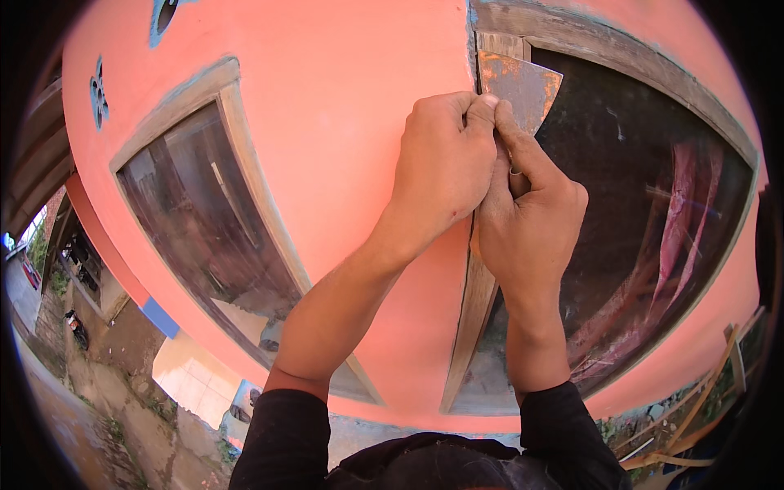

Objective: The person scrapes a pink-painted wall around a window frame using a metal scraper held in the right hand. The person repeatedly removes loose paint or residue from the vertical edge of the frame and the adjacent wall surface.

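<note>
A paint scraper (520,89) with a wide, flared metal blade, stained with orange patches, points up against the wooden frame (481,306) of the right window. My right hand (530,226) grips it below the blade, thumb and finger pinching its neck. My left hand (450,153) is closed beside it, its thumb tip at the blade's base and touching my right fingers. Most of the handle is hidden by both hands. The blade's left edge lies along the seam where the frame meets the salmon-painted wall (343,122).
A second wood-framed window (208,226) is to the left. Behind the right window's dark glass hangs a pink curtain (674,220). Below left are a tiled step (196,380) and a dirt path with a parked motorcycle (76,329). Wooden sticks (698,392) lean at lower right.
</note>
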`<state>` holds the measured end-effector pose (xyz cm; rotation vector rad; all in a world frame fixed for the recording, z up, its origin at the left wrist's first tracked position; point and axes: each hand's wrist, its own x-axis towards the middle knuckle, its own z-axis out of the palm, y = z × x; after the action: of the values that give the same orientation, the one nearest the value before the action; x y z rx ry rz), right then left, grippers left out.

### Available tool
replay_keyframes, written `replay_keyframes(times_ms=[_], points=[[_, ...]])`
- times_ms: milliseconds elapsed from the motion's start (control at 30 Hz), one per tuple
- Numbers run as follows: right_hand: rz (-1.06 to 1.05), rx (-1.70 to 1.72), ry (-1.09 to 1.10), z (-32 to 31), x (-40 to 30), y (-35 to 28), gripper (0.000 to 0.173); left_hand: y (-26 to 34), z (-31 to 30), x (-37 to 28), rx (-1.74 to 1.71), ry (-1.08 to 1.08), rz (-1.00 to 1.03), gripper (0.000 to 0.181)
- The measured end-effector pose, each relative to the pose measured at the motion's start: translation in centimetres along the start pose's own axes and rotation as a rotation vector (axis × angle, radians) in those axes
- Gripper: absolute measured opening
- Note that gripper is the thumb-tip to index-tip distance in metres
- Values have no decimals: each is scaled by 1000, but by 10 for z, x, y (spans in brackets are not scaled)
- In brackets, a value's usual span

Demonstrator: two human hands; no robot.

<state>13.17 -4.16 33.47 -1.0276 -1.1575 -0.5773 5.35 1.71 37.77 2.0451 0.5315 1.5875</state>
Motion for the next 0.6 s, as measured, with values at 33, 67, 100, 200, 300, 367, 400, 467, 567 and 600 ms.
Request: replay_keyframes(times_ms=[33, 67, 100, 200, 300, 367, 400, 467, 567, 600], points=[[-7, 4, 5, -1, 0, 0, 37, 3, -1, 3, -18, -15, 3, 41], [-23, 12, 18, -1, 4, -1, 37, 9, -5, 7, -37, -31, 6, 41], [-35, 18, 27, 0, 10, -3, 37, 12, -7, 8, -56, -47, 4, 41], [-18, -4, -1, 0, 3, -2, 37, 11, -6, 4, -40, -44, -55, 40], [0, -7, -10, -2, -3, -1, 37, -2, 2, -3, -93, -27, -56, 41], [-8, -15, 6, -2, 0, -1, 35, 4, -3, 4, -68, -47, -2, 41], [-19, -23, 11, -1, 4, -3, 33, 5, -6, 5, -54, -55, 20, 41], [-11, -13, 7, 1, 2, -3, 34, 4, -6, 3, -36, -56, -3, 40], [6, 25, 2, 3, -4, -1, 40, 1, -5, 1, -59, -66, -29, 40], [-2, 26, 9, 3, -2, -2, 40, 1, -4, 2, -73, -74, -40, 39]])
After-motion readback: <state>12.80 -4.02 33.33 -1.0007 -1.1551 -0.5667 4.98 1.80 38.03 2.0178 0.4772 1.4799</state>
